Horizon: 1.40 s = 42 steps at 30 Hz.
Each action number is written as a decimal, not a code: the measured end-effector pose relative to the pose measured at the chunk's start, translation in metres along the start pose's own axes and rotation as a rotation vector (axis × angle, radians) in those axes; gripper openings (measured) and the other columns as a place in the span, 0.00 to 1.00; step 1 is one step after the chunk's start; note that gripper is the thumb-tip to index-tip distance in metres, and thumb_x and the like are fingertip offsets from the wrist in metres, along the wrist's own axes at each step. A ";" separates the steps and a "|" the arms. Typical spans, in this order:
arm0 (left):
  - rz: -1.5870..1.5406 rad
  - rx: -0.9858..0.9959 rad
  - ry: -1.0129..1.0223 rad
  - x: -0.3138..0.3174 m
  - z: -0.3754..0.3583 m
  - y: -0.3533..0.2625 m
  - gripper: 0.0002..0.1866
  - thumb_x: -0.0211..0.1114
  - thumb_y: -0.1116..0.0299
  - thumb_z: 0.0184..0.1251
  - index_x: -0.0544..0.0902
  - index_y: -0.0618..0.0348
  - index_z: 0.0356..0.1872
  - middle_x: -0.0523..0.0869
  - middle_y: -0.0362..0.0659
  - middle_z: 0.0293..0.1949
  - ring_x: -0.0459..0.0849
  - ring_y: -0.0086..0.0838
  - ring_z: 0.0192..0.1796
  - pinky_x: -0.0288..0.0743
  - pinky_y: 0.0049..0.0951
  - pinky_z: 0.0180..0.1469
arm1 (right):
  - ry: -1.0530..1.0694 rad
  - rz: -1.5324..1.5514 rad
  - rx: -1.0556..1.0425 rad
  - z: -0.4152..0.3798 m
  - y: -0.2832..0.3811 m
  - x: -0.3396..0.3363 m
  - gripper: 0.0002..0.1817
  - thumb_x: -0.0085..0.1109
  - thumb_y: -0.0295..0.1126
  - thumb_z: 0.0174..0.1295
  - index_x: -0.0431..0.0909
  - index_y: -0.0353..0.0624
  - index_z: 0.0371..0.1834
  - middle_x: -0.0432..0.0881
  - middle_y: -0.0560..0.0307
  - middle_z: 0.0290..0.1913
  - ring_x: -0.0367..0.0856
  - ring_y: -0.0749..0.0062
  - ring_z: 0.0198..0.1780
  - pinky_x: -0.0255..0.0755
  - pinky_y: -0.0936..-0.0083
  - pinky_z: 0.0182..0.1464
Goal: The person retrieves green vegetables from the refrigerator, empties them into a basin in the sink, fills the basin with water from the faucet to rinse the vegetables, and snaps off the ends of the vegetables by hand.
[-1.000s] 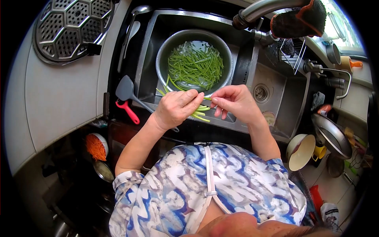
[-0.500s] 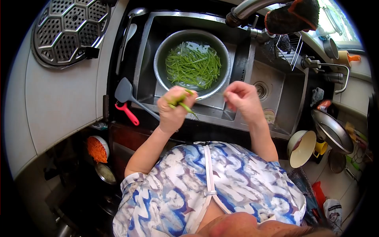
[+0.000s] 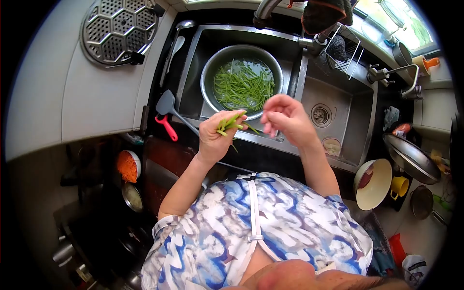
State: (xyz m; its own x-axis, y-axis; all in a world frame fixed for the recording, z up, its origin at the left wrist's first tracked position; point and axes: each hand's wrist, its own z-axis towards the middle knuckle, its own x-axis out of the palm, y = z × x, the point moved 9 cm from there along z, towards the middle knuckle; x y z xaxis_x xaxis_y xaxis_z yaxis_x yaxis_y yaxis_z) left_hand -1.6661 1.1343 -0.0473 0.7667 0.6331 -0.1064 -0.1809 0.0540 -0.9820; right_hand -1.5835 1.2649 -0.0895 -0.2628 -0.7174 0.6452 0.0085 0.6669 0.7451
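Note:
My left hand is closed around a small bunch of green vegetable stems, whose ends stick out past the fingers. To its right, my right hand has loosely curled fingers held apart, with nothing visible in them. Both hands are above the near rim of a round metal basin in the left sink bowl. Water and many thin green stems fill the basin. The exact kind of vegetable is hard to make out.
Left of the sink lie a grey spatula, a red-handled peeler and a ladle. The right sink bowl has a drain. A cream bowl and a bowl of shredded orange vegetable flank my body. A faucet hangs overhead.
My right hand has moved closer to my left, and its fingers have loosened from a pinch. The left hand has turned, showing more of the stems. The whole view has shifted slightly.

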 end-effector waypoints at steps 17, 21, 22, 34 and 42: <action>0.531 0.553 0.078 0.042 -0.047 -0.057 0.20 0.65 0.84 0.49 0.83 0.62 0.47 0.85 0.48 0.40 0.86 0.36 0.41 0.81 0.28 0.42 | 0.085 -0.392 0.121 -0.050 0.000 0.029 0.05 0.60 0.27 0.59 0.79 0.35 0.32 0.80 0.59 0.25 0.79 0.81 0.25 0.72 0.86 0.23; 0.002 0.255 0.063 0.031 -0.035 -0.029 0.12 0.63 0.80 0.62 0.82 0.62 0.47 0.86 0.47 0.39 0.86 0.27 0.37 0.79 0.20 0.34 | -0.004 -0.174 0.037 -0.045 -0.006 0.032 0.04 0.59 0.26 0.59 0.78 0.36 0.31 0.79 0.59 0.24 0.76 0.82 0.21 0.70 0.86 0.21; -0.011 0.260 0.067 0.029 -0.035 -0.028 0.12 0.63 0.80 0.62 0.82 0.62 0.47 0.86 0.47 0.39 0.86 0.27 0.37 0.79 0.20 0.34 | -0.057 -0.129 0.010 -0.043 -0.008 0.029 0.03 0.59 0.25 0.59 0.77 0.36 0.32 0.79 0.58 0.24 0.75 0.81 0.20 0.70 0.86 0.21; -0.844 -0.223 -0.318 -0.093 -0.012 0.091 0.09 0.55 0.70 0.72 0.80 0.59 0.48 0.85 0.45 0.40 0.85 0.20 0.33 0.68 0.12 0.18 | -0.729 -0.342 -0.127 -0.132 0.013 -0.093 0.04 0.57 0.27 0.63 0.77 0.38 0.33 0.79 0.57 0.26 0.77 0.80 0.22 0.70 0.86 0.20; -0.884 -0.495 -0.330 -0.101 -0.016 0.138 0.10 0.54 0.65 0.73 0.77 0.56 0.49 0.78 0.32 0.30 0.72 0.15 0.29 0.64 0.15 0.27 | -0.936 -1.213 0.224 -0.099 -0.035 -0.147 0.17 0.58 0.31 0.63 0.76 0.34 0.53 0.84 0.50 0.38 0.82 0.73 0.23 0.70 0.80 0.17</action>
State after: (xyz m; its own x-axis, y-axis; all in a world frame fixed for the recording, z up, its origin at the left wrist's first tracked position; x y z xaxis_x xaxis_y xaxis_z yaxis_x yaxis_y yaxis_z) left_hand -1.7582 1.0655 -0.1742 0.2852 0.7044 0.6499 0.6855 0.3240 -0.6520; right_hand -1.4496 1.3267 -0.1934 -0.4950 -0.5107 -0.7030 -0.7661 -0.1252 0.6304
